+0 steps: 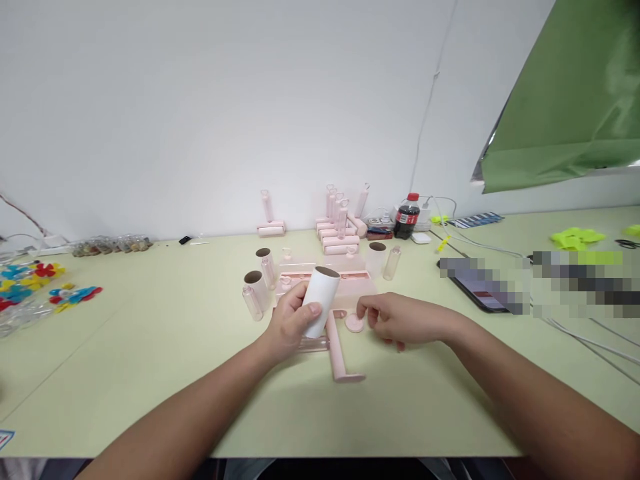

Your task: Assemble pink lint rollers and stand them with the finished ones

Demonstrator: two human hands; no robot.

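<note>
2 hands share the middle of the table (pixel 150 373), each with its own risk. The left hand's grip (pixel 290 327) is clamped around the white roll (pixel 324 300), holding it tilted above the table with its hollow end up. Squeezing too hard could dent the wall; too slack a hold might let the roll slip onto the pink handle (pixel 336 347) or the clear tube (pixel 314 344) lying under the hand.

The right hand (pixel 389 315) is curled at the pink disc (pixel 355 323), which lies flat. 1 fingertip seems to meet its rim, but I cannot tell whether the grip there is pinched together or apart. Such a low, flat piece could skid rather than lift if pressed from only 1 side.

The handle lies just beside the disc, its flange toward the person, so a sweeping wrist could knock it round. 2 upright rolls (pixel 259 285) stand left of the hand, and 1 more roll (pixel 376 257) stands beyond the right hand; being tall and narrow, they could topple from a careless bump.
</note>
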